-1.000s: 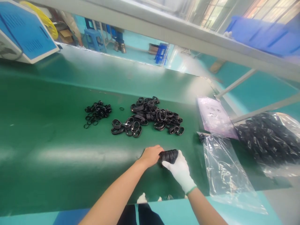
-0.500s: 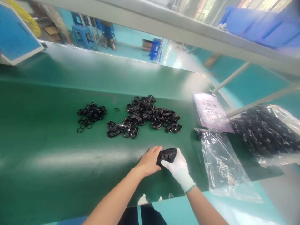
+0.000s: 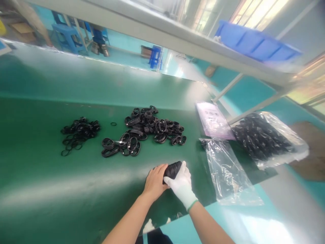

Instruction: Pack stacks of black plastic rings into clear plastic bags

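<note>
Black stack of coils, ridged along the visible top, packed tightly side by side. Stretches between left hand and right hand, with both ends partly covered. Slants, rising rightward in view. Shows against the green bench, near the front edge; touching or not, unclear.

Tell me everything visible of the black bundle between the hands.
The black bundle is a row of dark, closely packed loops with a ribbed surface; the material is unclear. It lies crosswise, its right end angled farther away, over the near part of the green table. The bare left hand cups its left end, the gloved right hand grips its right; its underside is hidden.
</note>
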Tool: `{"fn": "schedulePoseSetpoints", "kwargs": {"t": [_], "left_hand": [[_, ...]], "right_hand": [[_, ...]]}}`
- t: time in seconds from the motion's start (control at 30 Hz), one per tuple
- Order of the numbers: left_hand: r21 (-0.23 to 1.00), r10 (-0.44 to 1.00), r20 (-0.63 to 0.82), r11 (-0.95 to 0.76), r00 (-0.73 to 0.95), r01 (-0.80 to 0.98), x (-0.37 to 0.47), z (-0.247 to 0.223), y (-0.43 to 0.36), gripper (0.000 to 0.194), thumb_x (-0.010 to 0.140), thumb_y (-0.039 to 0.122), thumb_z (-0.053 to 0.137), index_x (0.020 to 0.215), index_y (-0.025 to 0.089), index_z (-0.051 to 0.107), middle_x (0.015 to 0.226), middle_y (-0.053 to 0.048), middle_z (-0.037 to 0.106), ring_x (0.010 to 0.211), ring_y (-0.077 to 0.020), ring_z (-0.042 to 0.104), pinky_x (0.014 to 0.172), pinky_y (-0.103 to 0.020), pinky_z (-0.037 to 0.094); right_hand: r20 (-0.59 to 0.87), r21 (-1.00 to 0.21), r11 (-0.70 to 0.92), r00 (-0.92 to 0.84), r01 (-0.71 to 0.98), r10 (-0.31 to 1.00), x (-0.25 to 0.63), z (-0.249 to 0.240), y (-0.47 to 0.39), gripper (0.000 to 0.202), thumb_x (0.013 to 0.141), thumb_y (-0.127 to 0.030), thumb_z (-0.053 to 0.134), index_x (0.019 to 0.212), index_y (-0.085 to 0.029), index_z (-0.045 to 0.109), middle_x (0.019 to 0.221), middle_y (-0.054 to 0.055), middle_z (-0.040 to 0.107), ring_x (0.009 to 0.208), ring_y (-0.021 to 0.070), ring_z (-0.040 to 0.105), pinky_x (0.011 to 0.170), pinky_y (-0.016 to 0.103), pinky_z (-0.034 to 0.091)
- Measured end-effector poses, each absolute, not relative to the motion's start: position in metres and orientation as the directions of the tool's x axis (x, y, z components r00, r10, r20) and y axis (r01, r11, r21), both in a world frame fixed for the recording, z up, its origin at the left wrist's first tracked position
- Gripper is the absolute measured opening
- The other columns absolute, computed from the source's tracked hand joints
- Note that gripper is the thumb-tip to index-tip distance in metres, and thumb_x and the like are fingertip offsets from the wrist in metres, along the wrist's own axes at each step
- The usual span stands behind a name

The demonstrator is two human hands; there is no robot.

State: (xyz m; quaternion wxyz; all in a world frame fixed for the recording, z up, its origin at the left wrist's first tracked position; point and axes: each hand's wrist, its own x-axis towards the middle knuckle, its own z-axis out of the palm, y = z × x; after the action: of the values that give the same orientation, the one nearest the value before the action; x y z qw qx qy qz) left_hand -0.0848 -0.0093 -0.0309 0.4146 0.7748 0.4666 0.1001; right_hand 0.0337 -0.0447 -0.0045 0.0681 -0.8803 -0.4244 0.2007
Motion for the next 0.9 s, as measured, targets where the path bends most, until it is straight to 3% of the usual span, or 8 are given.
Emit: {"fn": "schedulePoseSetpoints", "kwargs": {"t": [0.1,0.3,0.57,0.7,0.83,0.9], "left_hand": [[0.713,0.796,-0.256,-0.228,0.549,0.663,-0.085,-0.033,-0.007,0.067,0.067,0.017,0.055,0.130,0.027,0.034,0.137,-0.002,0.037,0.124,-0.0197,0.033,0.103,-0.041,0.021],[0.693,0.827,-0.178,-0.280,0.534,0.664,-0.083,-0.041,0.000,0.063,0.067,0.014,0.048,0.128,0.024,0.037,0.131,-0.004,0.044,0.120,-0.0201,0.037,0.097,-0.037,0.029],[0.636,0.844,-0.135,-0.328,0.519,0.699,-0.079,-0.051,-0.001,0.058,0.072,0.022,0.048,0.128,0.022,0.036,0.130,-0.005,0.044,0.119,-0.0223,0.038,0.095,-0.039,0.032],[0.679,0.800,-0.132,-0.357,0.586,0.641,-0.082,-0.029,0.005,0.060,0.072,0.030,0.051,0.129,0.025,0.034,0.131,-0.004,0.042,0.119,-0.0241,0.039,0.096,-0.040,0.034],[0.738,0.798,-0.109,-0.334,0.592,0.586,-0.054,0.014,0.006,0.051,0.077,0.043,0.046,0.125,0.031,0.036,0.125,-0.002,0.045,0.106,-0.0225,0.050,0.084,-0.037,0.045],[0.726,0.776,0.007,-0.437,0.631,0.530,-0.012,0.031,-0.011,0.041,0.079,0.041,0.045,0.118,0.027,0.044,0.118,-0.003,0.050,0.106,-0.0229,0.049,0.086,-0.038,0.043]], "right_hand": [[-0.256,-0.276,-0.629,0.575,0.727,0.777,0.028,-0.005,-0.041,0.115,0.052,-0.052,0.063,0.137,0.003,0.008,0.136,0.025,0.026,0.122,0.0399,0.027,0.101,0.048,0.020],[-0.209,-0.213,-0.708,0.676,0.674,0.706,0.017,-0.012,-0.027,0.111,0.045,-0.036,0.065,0.137,0.001,0.013,0.133,0.023,0.031,0.119,0.0386,0.030,0.102,0.050,0.014],[-0.251,-0.260,-0.727,0.683,0.636,0.686,0.024,-0.010,-0.017,0.102,0.048,-0.036,0.065,0.135,-0.006,0.022,0.114,0.018,0.047,0.107,0.0346,0.041,0.094,0.048,0.028],[-0.345,-0.420,-0.735,0.655,0.533,0.672,0.043,0.017,-0.027,0.106,0.043,-0.036,0.069,0.135,-0.009,0.024,0.120,0.016,0.043,0.115,0.0330,0.038,0.097,0.043,0.030],[-0.426,-0.626,-0.752,0.715,0.209,0.554,0.093,0.055,-0.080,0.099,0.047,-0.035,0.067,0.134,-0.015,0.025,0.128,0.011,0.041,0.118,0.0259,0.040,0.097,0.034,0.034],[-0.438,-0.685,-0.725,0.756,0.069,0.486,0.125,0.066,-0.124,0.091,0.051,-0.034,0.065,0.132,-0.017,0.027,0.124,0.008,0.048,0.113,0.0233,0.047,0.096,0.032,0.035]]}}
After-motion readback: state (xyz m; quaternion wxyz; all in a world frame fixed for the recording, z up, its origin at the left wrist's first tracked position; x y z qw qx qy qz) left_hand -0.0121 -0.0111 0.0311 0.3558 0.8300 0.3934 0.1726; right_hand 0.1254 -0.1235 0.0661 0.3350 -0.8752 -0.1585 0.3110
